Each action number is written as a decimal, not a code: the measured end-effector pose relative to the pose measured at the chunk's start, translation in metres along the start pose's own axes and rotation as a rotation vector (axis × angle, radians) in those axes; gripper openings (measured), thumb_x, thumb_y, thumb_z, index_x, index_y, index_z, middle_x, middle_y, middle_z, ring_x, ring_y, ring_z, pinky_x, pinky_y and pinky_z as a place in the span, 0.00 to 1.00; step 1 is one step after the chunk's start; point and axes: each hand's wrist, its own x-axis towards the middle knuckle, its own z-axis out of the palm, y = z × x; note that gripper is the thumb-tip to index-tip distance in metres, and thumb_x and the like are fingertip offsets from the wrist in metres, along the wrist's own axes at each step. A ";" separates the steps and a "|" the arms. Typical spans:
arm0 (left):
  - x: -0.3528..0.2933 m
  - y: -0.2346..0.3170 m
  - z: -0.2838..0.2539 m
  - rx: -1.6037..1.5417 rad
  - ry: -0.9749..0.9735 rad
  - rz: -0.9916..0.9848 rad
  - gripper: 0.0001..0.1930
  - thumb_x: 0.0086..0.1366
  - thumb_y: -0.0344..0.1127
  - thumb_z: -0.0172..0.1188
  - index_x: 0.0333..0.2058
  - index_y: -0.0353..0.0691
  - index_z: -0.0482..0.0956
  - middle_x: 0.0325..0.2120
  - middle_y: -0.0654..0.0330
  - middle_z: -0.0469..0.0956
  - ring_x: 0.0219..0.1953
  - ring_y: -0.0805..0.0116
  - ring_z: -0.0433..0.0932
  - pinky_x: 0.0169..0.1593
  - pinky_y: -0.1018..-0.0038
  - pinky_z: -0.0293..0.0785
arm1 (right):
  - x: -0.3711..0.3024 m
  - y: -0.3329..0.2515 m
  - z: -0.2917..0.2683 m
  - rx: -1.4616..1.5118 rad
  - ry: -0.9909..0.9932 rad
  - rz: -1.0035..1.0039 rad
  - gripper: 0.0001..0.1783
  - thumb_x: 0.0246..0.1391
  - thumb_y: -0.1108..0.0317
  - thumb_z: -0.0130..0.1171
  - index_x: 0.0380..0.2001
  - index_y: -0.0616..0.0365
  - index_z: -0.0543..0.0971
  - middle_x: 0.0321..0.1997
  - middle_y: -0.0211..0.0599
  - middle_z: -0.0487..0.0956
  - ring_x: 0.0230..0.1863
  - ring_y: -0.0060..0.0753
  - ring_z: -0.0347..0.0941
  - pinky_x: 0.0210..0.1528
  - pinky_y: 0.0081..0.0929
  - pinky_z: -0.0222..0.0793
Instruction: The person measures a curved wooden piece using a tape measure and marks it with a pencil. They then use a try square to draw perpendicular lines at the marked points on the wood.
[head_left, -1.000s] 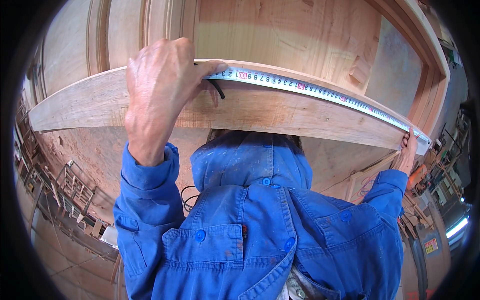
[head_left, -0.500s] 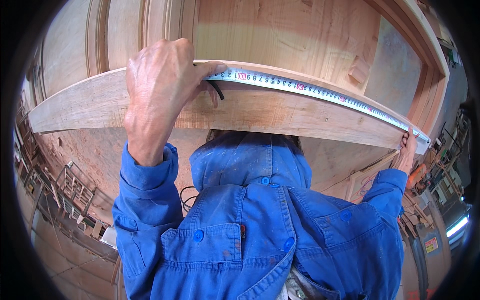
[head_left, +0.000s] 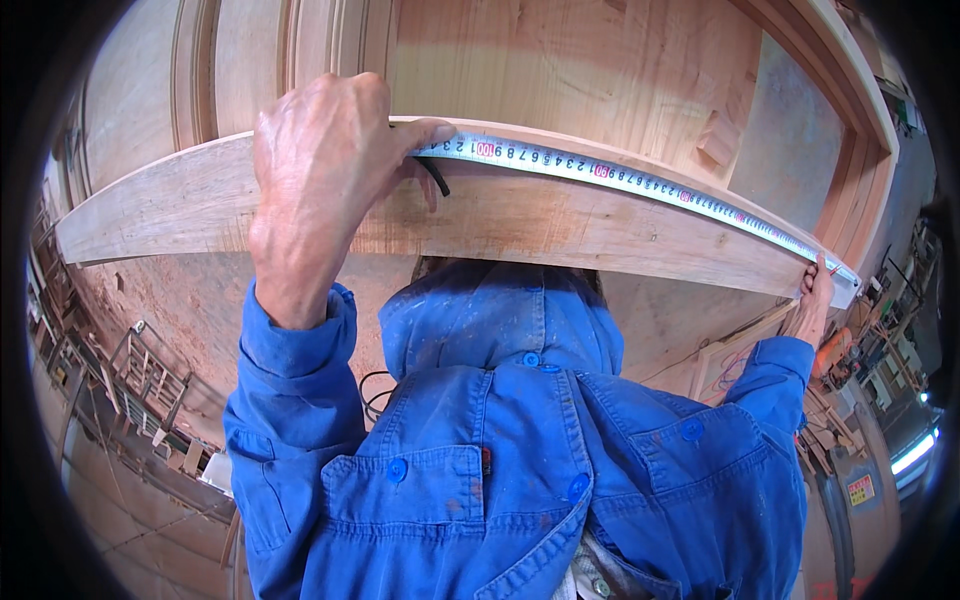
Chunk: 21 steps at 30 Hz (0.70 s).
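My left hand (head_left: 318,165) is closed around a tape measure whose case is mostly hidden by the palm; a black strap (head_left: 437,178) hangs out below the fingers. From there the white blade (head_left: 560,164) runs stretched to the right along the upper edge of a long, pale wooden board (head_left: 560,222). At the board's right end, the fingers of my right hand (head_left: 817,288) pinch the blade's end against the wood. My left thumb lies on the blade near the board's edge.
Beyond the board is a framed wooden panel (head_left: 580,70) with raised mouldings at left. A small wood block (head_left: 716,139) sits on it at right. A metal rack (head_left: 150,375) stands on the floor at lower left, and wood offcuts and cables lie at right.
My left hand has shifted very slightly upward, and the blade's marks beside it sit a touch further right. My right hand stays at the board's end.
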 end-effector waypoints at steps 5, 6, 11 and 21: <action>0.000 0.000 0.000 -0.032 -0.022 -0.022 0.29 0.57 0.60 0.74 0.20 0.35 0.86 0.11 0.52 0.77 0.16 0.56 0.81 0.23 0.64 0.77 | -0.001 0.000 -0.001 -0.006 -0.002 -0.004 0.15 0.65 0.51 0.68 0.33 0.48 0.78 0.18 0.22 0.73 0.11 0.14 0.56 0.11 0.18 0.42; 0.000 -0.001 0.002 -0.037 -0.030 -0.029 0.29 0.57 0.60 0.74 0.20 0.35 0.86 0.11 0.52 0.77 0.16 0.56 0.81 0.23 0.64 0.77 | -0.001 0.000 -0.001 -0.006 -0.001 -0.004 0.15 0.65 0.51 0.68 0.33 0.48 0.78 0.18 0.22 0.73 0.11 0.14 0.56 0.11 0.18 0.42; 0.000 -0.003 0.004 -0.033 -0.002 0.000 0.29 0.56 0.60 0.75 0.20 0.35 0.85 0.11 0.53 0.77 0.15 0.57 0.81 0.22 0.65 0.77 | -0.005 -0.002 0.004 -0.018 0.022 -0.003 0.15 0.67 0.51 0.65 0.31 0.46 0.77 0.17 0.20 0.71 0.10 0.13 0.54 0.10 0.18 0.41; 0.005 -0.001 -0.003 0.044 -0.098 -0.025 0.30 0.59 0.63 0.72 0.18 0.37 0.87 0.08 0.60 0.75 0.13 0.66 0.76 0.23 0.69 0.72 | -0.014 -0.004 0.013 -0.019 0.045 -0.023 0.16 0.66 0.52 0.66 0.29 0.46 0.76 0.18 0.20 0.72 0.11 0.14 0.55 0.11 0.18 0.42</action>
